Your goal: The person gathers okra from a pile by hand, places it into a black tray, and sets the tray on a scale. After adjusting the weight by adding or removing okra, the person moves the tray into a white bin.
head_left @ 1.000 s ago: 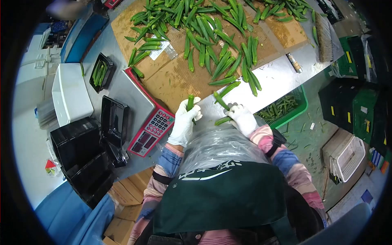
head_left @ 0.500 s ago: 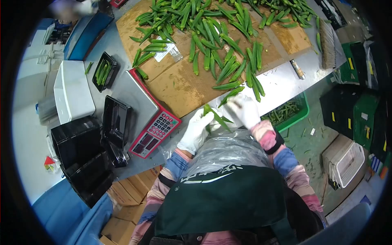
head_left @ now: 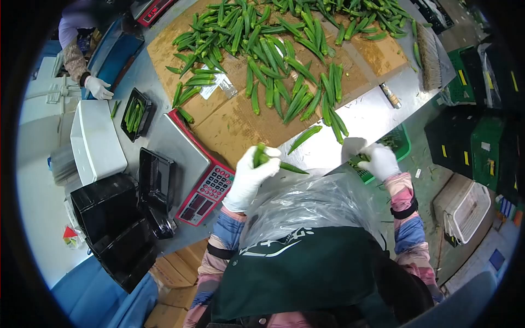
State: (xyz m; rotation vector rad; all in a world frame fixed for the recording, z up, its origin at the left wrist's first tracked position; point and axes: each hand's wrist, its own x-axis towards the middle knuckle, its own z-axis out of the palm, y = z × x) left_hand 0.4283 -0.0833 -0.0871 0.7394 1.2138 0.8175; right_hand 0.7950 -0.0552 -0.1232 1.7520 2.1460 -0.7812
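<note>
— Rightward went the right hand (head_left: 380, 161), from the table (head_left: 374, 113) edge out over the green basket (head_left: 406, 146).
— Holding what?
— Fingers curled, contents unclear. The left hand (head_left: 250, 176) stayed clenched on a few okra pods (head_left: 261, 155), beside the red scale (head_left: 210, 188).

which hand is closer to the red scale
Left. The left hand, clutching okra pods, is just beside the red scale; the right hand is far across, over the green basket.

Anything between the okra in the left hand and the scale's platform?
Nothing visible does. The left hand holds the okra just beside the scale; only the flat corner of the cardboard lies between them.
</note>
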